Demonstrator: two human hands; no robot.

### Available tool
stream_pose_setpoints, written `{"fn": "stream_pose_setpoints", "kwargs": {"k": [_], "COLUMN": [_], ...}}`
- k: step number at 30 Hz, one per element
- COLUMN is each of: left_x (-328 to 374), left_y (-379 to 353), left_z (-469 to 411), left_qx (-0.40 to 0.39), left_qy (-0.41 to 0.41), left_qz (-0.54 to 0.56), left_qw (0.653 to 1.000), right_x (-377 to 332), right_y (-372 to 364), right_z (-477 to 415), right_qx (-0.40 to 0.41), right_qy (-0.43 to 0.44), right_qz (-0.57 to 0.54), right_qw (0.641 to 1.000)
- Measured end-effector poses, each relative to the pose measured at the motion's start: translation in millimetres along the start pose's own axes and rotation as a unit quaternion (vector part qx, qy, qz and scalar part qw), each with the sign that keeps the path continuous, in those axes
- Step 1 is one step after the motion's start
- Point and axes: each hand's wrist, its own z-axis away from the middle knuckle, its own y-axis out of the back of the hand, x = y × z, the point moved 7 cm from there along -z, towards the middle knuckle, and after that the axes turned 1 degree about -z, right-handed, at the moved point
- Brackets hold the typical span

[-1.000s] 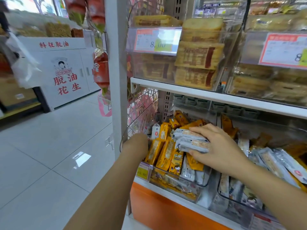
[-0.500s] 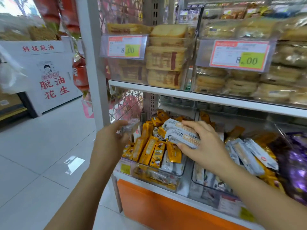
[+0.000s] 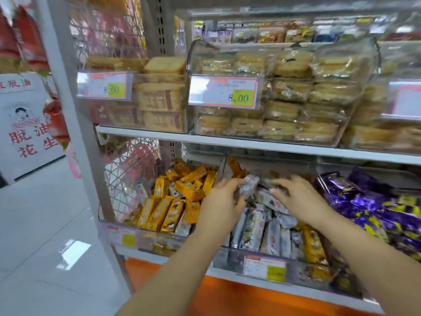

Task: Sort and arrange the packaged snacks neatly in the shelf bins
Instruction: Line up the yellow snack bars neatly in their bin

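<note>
My left hand grips a silver snack packet over the back of the middle clear bin. That bin holds several silver packets and a few yellow ones at its right. My right hand lies on the silver packets in the same bin with its fingers stretched to the left, fingertips close to the held packet. The left clear bin is full of yellow packets with a few silver ones mixed in.
Purple packets fill the bin on the right. The shelf above carries clear bins of wrapped cakes with 8.00 price tags. A grey upright post stands at the left, with tiled floor beyond it.
Both hands have moved right from the yellow-packet bin to the middle bin. The stack of silver packets that my right hand gripped now lies in that bin. My left hand carried a silver packet over.
</note>
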Motion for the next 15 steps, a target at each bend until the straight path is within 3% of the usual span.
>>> {"fn": "stream_pose_setpoints", "kwargs": {"k": [3,5,9,15], "left_x": [11,16,38,86], "left_y": [-24,-29,-35,-88], "left_z": [-5,-5,-6,2], "left_qx": [-0.066,-0.082,-0.088,-0.245], "left_qy": [-0.031,-0.035,-0.075,-0.13], "left_qz": [-0.141,-0.17,-0.111,-0.093], "left_qw": [0.987,0.981,0.987,0.956], "right_x": [14,27,58,71], "right_y": [23,36,52,52], "right_z": [14,29,59,80], "right_qx": [0.038,0.055,0.073,0.079], "right_qy": [0.034,0.045,0.021,0.043], "right_qz": [-0.011,-0.015,-0.017,-0.039], "right_qw": [0.999,0.997,0.997,0.995]}}
